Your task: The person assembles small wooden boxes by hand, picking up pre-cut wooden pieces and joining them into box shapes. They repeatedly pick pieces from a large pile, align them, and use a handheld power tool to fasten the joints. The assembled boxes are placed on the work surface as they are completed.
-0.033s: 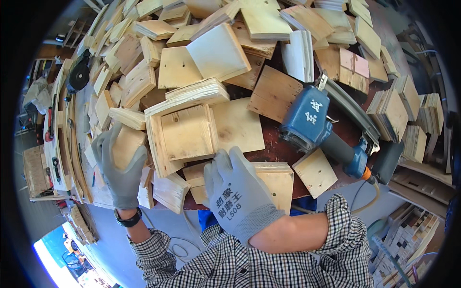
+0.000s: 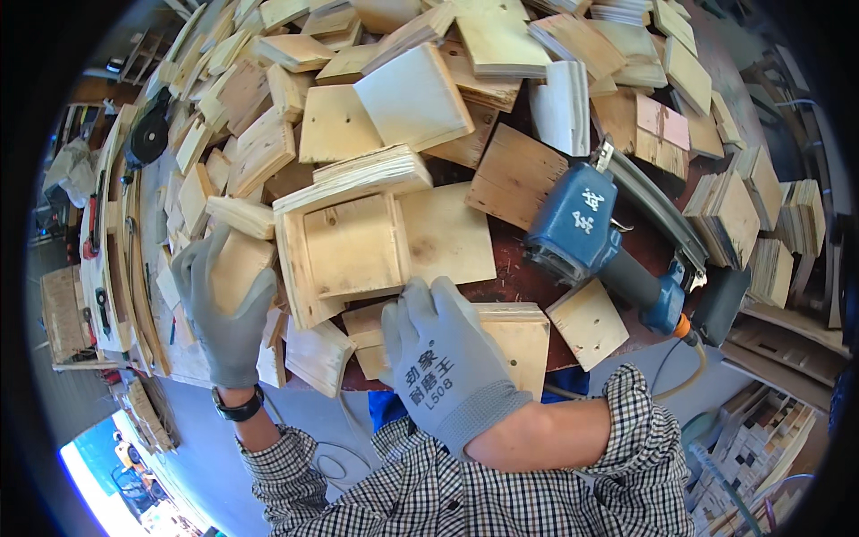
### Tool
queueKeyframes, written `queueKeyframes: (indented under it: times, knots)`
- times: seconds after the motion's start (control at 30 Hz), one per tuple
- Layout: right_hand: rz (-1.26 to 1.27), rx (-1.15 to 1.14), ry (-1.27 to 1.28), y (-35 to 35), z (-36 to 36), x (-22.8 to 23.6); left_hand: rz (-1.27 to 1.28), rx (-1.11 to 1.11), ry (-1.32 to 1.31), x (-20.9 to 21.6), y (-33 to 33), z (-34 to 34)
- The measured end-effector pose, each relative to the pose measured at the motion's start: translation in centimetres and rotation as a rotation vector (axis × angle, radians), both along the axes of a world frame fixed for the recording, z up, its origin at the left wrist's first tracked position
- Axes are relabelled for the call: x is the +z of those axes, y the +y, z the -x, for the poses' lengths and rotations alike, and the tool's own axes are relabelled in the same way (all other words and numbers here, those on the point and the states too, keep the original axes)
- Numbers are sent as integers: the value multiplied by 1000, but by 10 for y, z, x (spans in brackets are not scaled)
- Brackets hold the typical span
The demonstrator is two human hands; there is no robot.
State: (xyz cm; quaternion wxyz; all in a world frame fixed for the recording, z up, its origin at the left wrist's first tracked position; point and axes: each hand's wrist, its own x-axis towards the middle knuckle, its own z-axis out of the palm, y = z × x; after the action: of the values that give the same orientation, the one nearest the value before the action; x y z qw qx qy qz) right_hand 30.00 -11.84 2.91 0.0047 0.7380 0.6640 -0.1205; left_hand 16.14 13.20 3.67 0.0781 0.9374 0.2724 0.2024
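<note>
Grey-gloved left hand (image 2: pixel 229 315) spreads wide around a block (image 2: pixel 240 266), grip unclear; right hand (image 2: pixel 447 367), fingers bunched, sits at the near-right corner of the box (image 2: pixel 293 259), hold hidden. Box lies among loose boards (image 2: pixel 449 234) on the bench (image 2: pixel 510 254): should one shift underneath, it could tip.

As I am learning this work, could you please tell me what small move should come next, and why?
Perhaps bring the left hand to the left side of the wooden assembly to steady it: that hand seems cupped around a separate wooden block, while the right hand has its fingertips at the assembly's near right corner.
</note>
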Motion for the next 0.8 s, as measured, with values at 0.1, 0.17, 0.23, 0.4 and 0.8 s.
queueKeyframes:
  times: [0.1,0.17,0.23,0.4,0.8]
  knots:
    - [-119,-41,-6,2,-5,0,-39,3,-20,-2,0,-2]
    - [-141,8,85,4,-15,4,-23,5,-39,-3,0,-3]
    - [-174,28,154,1,-23,16,-41,-4,-60,-1,-1,-4]
    - [-230,-244,-155,33,-47,26,-50,2,-95,-5,3,-3]
    - [25,10,-259,53,-51,8,-63,-30,-128,-7,5,0]
